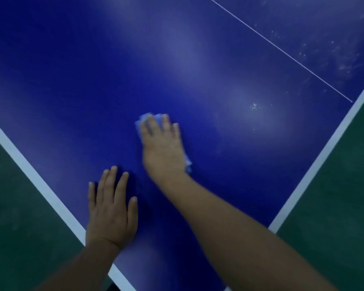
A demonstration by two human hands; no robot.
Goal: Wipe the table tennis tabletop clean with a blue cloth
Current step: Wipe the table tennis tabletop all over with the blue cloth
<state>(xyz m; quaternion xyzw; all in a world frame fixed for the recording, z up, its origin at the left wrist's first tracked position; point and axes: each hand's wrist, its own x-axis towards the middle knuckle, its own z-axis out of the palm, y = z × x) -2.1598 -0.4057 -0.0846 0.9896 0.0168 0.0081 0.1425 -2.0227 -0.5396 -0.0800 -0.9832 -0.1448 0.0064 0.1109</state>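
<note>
Blue tabletop (pixel 72 70) under you: right hand (pixel 163 148) flat on cloth (pixel 144 118) (left hand (pixel 111 208) spread, bracing), specks (pixel 254 106) up-right.

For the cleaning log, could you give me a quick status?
Right hand flat on blue cloth, pressing it to tabletop. Left hand flat, bracing. White specks remain. Nothing obstructing.

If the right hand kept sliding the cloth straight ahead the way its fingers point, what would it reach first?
Probably nothing solid: the right hand presses the blue cloth flat, fingers pointing up the tabletop, and bare blue surface lies ahead to the frame's top edge. The white specks and thin centre line sit off to its right.
</note>
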